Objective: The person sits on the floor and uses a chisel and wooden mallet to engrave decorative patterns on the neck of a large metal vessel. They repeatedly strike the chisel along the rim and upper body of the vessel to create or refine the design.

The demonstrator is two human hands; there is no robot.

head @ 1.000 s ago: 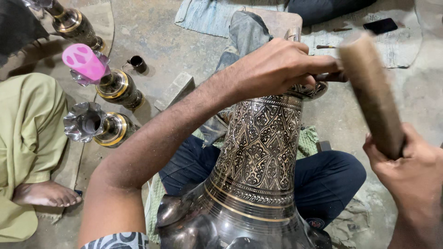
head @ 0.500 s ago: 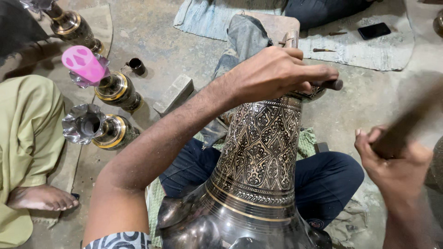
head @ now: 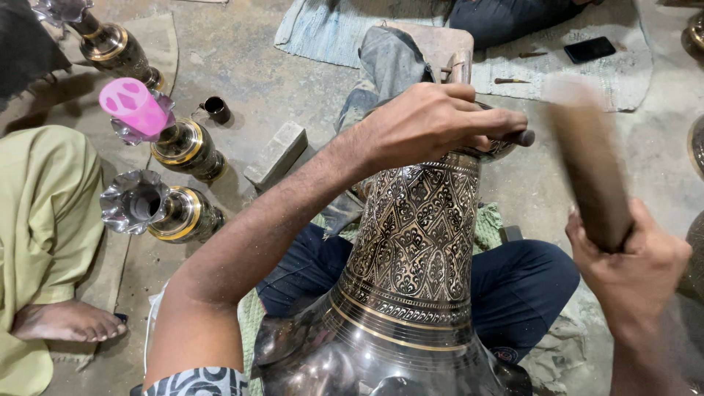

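Across the person's lap stands a large engraved metal vase [head: 414, 242], its neck already covered in fine floral pattern. At its rim, the left hand [head: 433, 125] has fingers clenched on a thin metal tool [head: 524, 137]. Right of the vase, the right hand [head: 631, 268] grips a blurred wooden mallet [head: 587, 165]. Judging by this, engraving near the rim remains unfinished.

The tall engraved metal vase [head: 414, 249] lies tilted across the lap, its patterned black-and-gold neck pointing away and its polished body nearest the camera. A dark chisel [head: 522, 137] rests against its rim. The wooden mallet [head: 589, 165] is upright and motion-blurred, right of the neck.
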